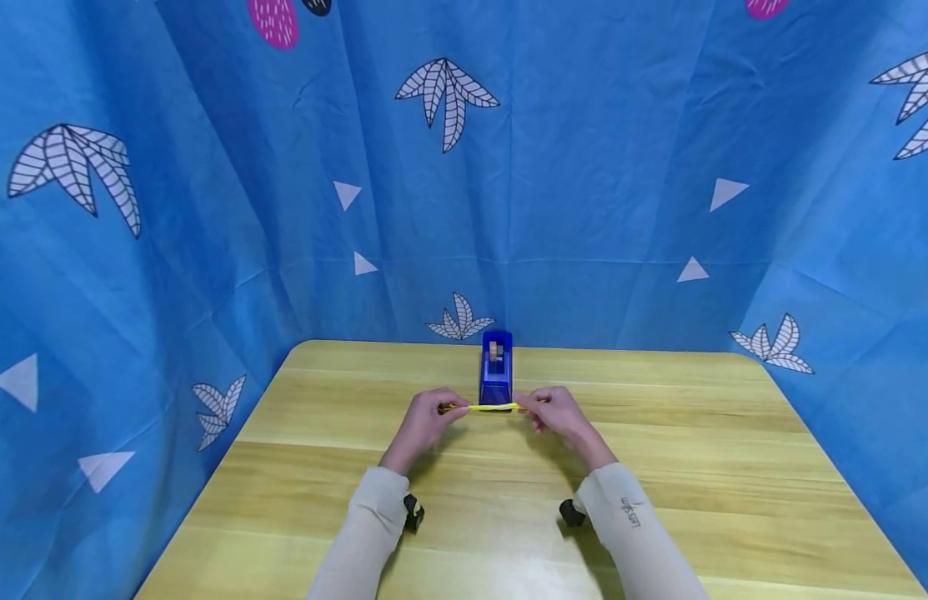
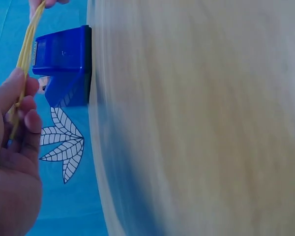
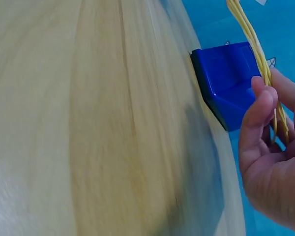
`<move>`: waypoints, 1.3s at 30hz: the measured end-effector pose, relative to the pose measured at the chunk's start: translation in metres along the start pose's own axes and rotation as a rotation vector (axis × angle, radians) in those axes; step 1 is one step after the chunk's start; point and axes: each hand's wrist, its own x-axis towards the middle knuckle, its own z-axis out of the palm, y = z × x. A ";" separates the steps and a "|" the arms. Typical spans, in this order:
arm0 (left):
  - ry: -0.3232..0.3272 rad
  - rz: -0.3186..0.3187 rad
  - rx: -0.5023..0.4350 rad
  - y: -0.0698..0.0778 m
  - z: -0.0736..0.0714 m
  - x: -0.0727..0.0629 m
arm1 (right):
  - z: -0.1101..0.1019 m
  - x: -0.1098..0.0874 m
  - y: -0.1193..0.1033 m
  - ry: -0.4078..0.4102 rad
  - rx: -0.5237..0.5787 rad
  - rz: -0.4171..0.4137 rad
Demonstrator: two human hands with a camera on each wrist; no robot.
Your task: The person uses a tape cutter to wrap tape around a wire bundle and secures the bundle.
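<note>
1. The left hand (image 1: 422, 421) pinches one end of a bundle of thin yellow strands (image 1: 494, 407); its grip is closed on them between thumb and fingers (image 2: 30, 118).
2. The right hand (image 1: 559, 417) pinches the other end, its fingers (image 3: 258, 115) curled round the strands.
3. The strands run level and taut between the two hands, just in front of a small blue dispenser (image 1: 496, 368) that stands upright on the wooden tabletop (image 1: 704, 467), towards its far edge.
4. Whether the strands touch the dispenser's front edge cannot be told.
5. The step in hand appears to be stretching the strands at the dispenser.
6. The next move probably calls for both hands to keep even tension and stay level.
</note>
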 end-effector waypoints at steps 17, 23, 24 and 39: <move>-0.138 -0.067 0.047 -0.001 0.009 0.008 | 0.005 -0.003 -0.005 0.117 -0.187 -0.235; -0.170 -0.130 -0.117 -0.001 0.010 0.009 | 0.004 -0.003 -0.004 0.119 -0.191 -0.247; -0.171 -0.143 -0.144 -0.001 0.010 0.009 | 0.004 -0.002 -0.004 0.119 -0.188 -0.248; -0.092 -0.113 -0.159 -0.003 0.006 0.010 | 0.005 -0.001 0.000 0.099 -0.035 -0.179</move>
